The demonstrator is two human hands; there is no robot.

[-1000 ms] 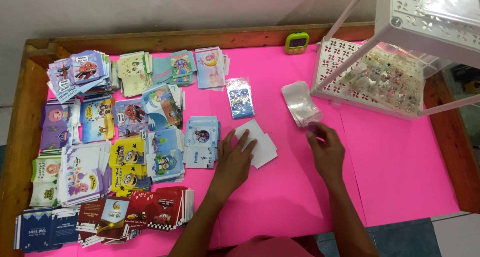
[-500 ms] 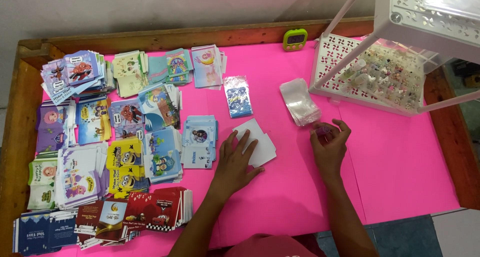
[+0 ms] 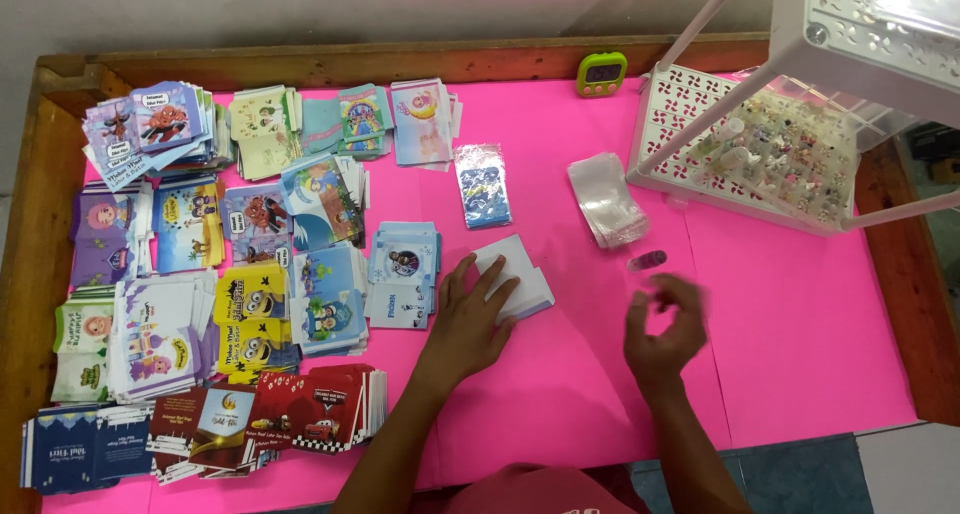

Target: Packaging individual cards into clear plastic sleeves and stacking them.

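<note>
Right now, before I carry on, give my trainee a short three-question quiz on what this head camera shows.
1. True or false: the left hand rests flat on the small stack of blank white cards.
2. Which lies nearest the right hand? A) the green digital timer B) the stack of clear plastic sleeves C) the red car-themed cards
3. What colour is the paper sheet covering the wooden table?

Key: 1 true; 2 B; 3 bright pink.
</note>
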